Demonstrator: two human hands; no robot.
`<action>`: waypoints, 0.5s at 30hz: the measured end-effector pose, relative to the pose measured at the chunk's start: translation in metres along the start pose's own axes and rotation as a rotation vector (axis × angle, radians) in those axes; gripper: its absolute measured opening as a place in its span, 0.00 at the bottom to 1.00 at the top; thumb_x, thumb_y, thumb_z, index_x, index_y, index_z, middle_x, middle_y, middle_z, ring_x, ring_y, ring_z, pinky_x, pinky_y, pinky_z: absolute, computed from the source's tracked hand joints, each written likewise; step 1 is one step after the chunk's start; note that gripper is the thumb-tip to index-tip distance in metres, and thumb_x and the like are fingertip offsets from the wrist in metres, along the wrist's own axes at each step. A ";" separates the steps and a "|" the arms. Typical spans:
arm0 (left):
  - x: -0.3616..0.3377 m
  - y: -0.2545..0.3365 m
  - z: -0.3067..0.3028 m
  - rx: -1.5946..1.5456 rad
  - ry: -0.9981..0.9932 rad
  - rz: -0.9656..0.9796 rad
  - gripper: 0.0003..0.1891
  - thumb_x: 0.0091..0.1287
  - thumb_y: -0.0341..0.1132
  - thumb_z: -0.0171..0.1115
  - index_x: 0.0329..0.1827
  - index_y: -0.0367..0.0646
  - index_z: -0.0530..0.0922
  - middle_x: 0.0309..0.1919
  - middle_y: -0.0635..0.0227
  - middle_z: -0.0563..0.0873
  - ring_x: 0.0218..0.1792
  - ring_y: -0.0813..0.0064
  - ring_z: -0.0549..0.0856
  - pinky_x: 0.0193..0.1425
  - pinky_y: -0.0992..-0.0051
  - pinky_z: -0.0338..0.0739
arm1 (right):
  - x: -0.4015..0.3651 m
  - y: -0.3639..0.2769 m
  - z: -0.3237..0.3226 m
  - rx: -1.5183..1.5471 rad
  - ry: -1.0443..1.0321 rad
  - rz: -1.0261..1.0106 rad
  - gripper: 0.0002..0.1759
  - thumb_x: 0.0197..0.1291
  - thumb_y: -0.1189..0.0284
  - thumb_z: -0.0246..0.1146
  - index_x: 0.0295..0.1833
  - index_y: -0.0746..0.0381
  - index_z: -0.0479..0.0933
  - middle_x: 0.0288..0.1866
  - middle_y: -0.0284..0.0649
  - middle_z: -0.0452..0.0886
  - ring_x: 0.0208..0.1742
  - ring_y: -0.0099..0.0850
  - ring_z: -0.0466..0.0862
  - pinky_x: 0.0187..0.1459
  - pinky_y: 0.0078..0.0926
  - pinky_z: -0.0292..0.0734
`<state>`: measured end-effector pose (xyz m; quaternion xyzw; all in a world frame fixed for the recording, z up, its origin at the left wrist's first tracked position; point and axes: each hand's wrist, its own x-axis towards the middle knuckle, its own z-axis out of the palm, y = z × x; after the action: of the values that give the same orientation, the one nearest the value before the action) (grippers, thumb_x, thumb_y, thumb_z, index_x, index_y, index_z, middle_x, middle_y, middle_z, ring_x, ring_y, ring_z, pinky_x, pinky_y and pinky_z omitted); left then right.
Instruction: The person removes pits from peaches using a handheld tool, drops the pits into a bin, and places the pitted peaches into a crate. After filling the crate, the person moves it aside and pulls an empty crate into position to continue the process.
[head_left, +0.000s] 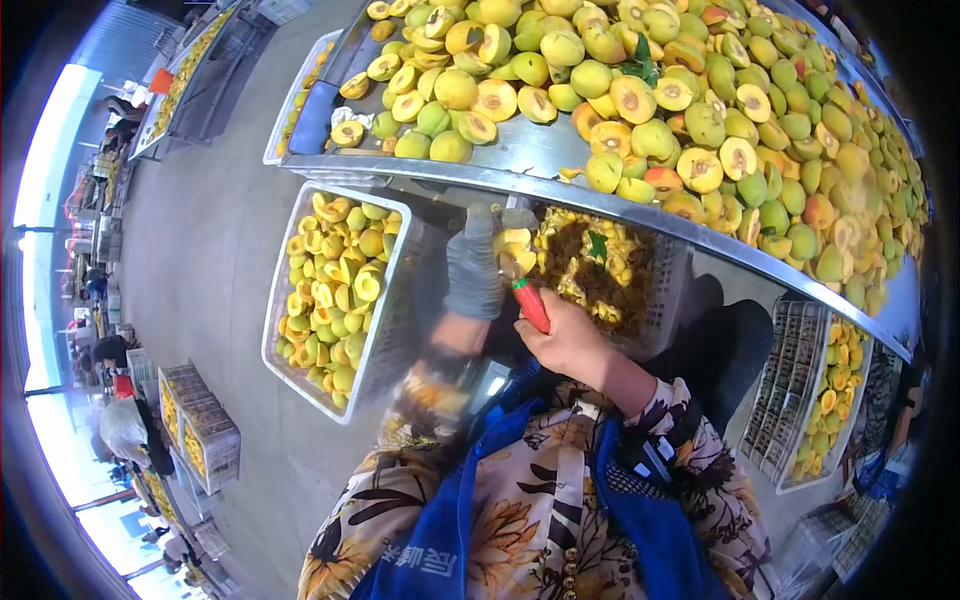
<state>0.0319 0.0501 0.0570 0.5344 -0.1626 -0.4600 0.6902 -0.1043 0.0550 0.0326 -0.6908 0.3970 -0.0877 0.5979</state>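
My left hand [472,262], in a grey glove, is closed on a cut yellow peach [515,241] just below the table edge. My right hand [570,338] is bare and wrapped round a red-handled tool [531,305] with a green collar. Its metal end meets the peach; the tip's shape is hard to make out. Under and beside the hands stands a crate [672,290] of yellow scraps and a green leaf. Left of my gloved hand, a white crate [404,228] is filled with peach halves.
Across the front runs a metal table [540,150] heaped with halved peaches [700,120]; its raised edge lies just beyond my hands. More crates [785,385] stand at right, and a stacked crate [212,425] at left. Several people work at far tables along the left.
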 end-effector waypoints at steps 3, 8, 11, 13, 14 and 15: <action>-0.004 0.002 0.006 0.058 0.015 -0.022 0.29 0.61 0.59 0.51 0.35 0.35 0.79 0.23 0.67 0.81 0.22 0.80 0.79 0.24 0.82 0.74 | -0.012 -0.029 -0.011 0.533 -0.311 0.247 0.05 0.55 0.75 0.55 0.37 0.60 0.66 0.18 0.31 0.66 0.11 0.19 0.65 0.11 0.19 0.61; 0.004 -0.008 0.009 0.070 0.069 0.042 0.28 0.61 0.58 0.51 0.34 0.36 0.79 0.23 0.68 0.80 0.19 0.79 0.77 0.23 0.82 0.72 | -0.013 -0.024 -0.022 1.229 -0.675 0.422 0.06 0.57 0.78 0.51 0.40 0.60 0.65 0.15 0.29 0.59 0.09 0.15 0.59 0.09 0.15 0.54; 0.034 -0.013 -0.001 -0.381 0.110 -0.092 0.28 0.61 0.59 0.51 0.34 0.38 0.78 0.23 0.68 0.79 0.19 0.77 0.75 0.23 0.82 0.72 | -0.028 -0.027 -0.039 1.235 -0.623 0.235 0.07 0.56 0.78 0.51 0.41 0.60 0.65 0.14 0.30 0.59 0.07 0.16 0.57 0.08 0.16 0.52; 0.033 -0.002 -0.015 -0.216 0.176 0.061 0.31 0.60 0.63 0.47 0.36 0.38 0.77 0.25 0.66 0.78 0.25 0.73 0.77 0.27 0.75 0.74 | -0.029 -0.030 -0.053 1.225 -0.541 0.098 0.08 0.55 0.78 0.51 0.42 0.60 0.65 0.14 0.30 0.59 0.07 0.16 0.56 0.08 0.17 0.52; 0.037 0.000 -0.034 -0.241 0.159 0.038 0.31 0.61 0.62 0.46 0.39 0.37 0.76 0.29 0.63 0.79 0.28 0.71 0.78 0.31 0.74 0.76 | -0.026 -0.024 -0.057 1.198 -0.382 0.165 0.11 0.53 0.78 0.51 0.44 0.59 0.65 0.14 0.30 0.59 0.08 0.16 0.56 0.09 0.16 0.52; 0.040 0.002 -0.050 -0.266 0.146 0.009 0.31 0.63 0.61 0.44 0.42 0.37 0.74 0.33 0.60 0.80 0.32 0.70 0.80 0.36 0.73 0.78 | -0.015 0.003 -0.062 1.109 -0.347 0.144 0.11 0.53 0.76 0.52 0.44 0.60 0.67 0.17 0.32 0.65 0.10 0.20 0.64 0.12 0.22 0.62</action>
<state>0.0899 0.0475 0.0296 0.4699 -0.0518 -0.4343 0.7668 -0.1527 0.0182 0.0525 -0.2501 0.2340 -0.1272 0.9309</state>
